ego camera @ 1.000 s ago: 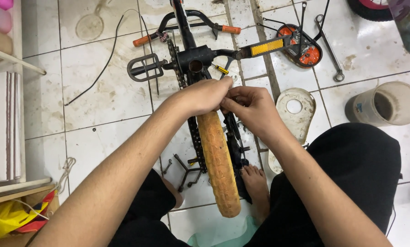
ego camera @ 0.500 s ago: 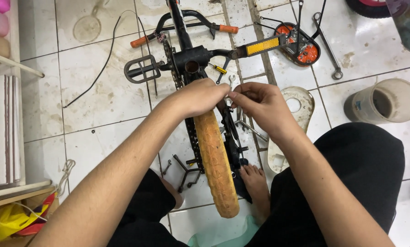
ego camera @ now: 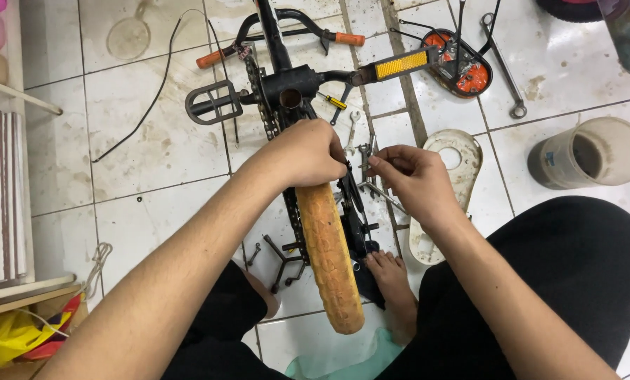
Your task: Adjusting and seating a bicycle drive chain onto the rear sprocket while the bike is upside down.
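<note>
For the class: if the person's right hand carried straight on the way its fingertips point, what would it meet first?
The right hand points left, so it would probably first meet the left hand gripping the top of the tan tyre; depth is unclear.

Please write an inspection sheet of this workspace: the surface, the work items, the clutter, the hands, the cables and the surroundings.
Surface: white tiled floor, stained with dirt.
Work items: small black bicycle frame lying on the floor; its wheel with a worn orange-tan tyre points toward the person.
Clutter: long silver spanner, yellow-handled screwdriver, cream plastic chain guard, grey plastic bucket.
Hands: left hand closed over the top of the tyre; right hand pinches a small metal part, too small to identify.
Cables: thin black cable loose on the tiles.
Surroundings: yellow plastic bag at lower left; a bare foot beside the wheel.
</note>
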